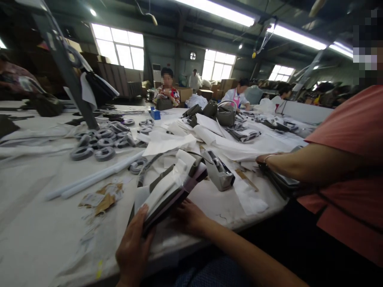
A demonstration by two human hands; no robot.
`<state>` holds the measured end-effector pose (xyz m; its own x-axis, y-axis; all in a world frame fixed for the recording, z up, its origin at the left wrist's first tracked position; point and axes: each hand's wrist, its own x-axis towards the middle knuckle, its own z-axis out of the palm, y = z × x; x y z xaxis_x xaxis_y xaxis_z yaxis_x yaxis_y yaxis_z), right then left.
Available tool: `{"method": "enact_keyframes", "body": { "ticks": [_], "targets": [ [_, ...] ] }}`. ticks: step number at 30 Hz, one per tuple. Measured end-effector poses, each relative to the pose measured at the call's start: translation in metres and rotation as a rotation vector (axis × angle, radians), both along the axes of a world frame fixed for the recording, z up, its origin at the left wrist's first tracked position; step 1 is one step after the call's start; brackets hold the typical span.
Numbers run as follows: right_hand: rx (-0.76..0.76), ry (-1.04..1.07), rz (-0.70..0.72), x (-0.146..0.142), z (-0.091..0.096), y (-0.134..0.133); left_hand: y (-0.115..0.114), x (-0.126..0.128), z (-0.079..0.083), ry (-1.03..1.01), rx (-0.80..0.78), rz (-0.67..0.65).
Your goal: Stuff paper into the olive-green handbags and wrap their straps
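Note:
My left hand (133,248) grips the near end of a flat dark bag piece wrapped in white paper (170,187), thumb on top. On the bag's right side my right hand (188,217) presses against its lower edge with fingers curled under it. The bag lies tilted on the white work table (44,235), close to the front edge. A grey tape dispenser (218,170) stands just beyond the bag.
A co-worker in an orange shirt (353,167) stands at my right, forearm (302,162) stretched over the table. Grey strap coils (103,139), white tubes (92,177), paper sheets (191,139) and grey handbags (224,113) cover the table. Other people work at the far side.

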<state>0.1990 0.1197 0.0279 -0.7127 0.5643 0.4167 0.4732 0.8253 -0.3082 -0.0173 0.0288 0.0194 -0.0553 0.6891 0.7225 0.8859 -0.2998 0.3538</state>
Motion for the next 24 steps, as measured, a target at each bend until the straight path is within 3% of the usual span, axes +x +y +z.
{"method": "enact_keyframes", "body": {
  "ticks": [3, 6, 10, 14, 18, 21, 24],
  "targets": [
    [0.023, 0.053, 0.06, 0.011, 0.015, -0.033, 0.002, -0.004, 0.003, 0.081, 0.054, -0.047],
    [0.012, 0.151, 0.133, 0.02, 0.043, -0.064, 0.001, -0.006, 0.008, 0.216, 0.122, -0.114],
    [0.057, 0.26, 0.194, 0.028, 0.079, -0.078, -0.008, -0.001, 0.013, 0.373, 0.184, -0.204],
    [-0.015, 0.306, -0.11, 0.027, 0.091, -0.04, -0.015, 0.004, 0.016, 0.475, 0.182, -0.271],
    [-0.318, 0.059, -0.416, 0.015, 0.08, 0.029, -0.015, 0.006, 0.021, 0.469, 0.205, -0.276],
    [-0.467, -0.076, -0.477, 0.0, 0.067, 0.074, -0.018, 0.008, 0.023, 0.439, 0.229, -0.288],
    [-0.6, -0.121, -0.492, -0.016, 0.053, 0.1, -0.023, 0.01, 0.021, 0.434, 0.247, -0.316]
  ]
}}
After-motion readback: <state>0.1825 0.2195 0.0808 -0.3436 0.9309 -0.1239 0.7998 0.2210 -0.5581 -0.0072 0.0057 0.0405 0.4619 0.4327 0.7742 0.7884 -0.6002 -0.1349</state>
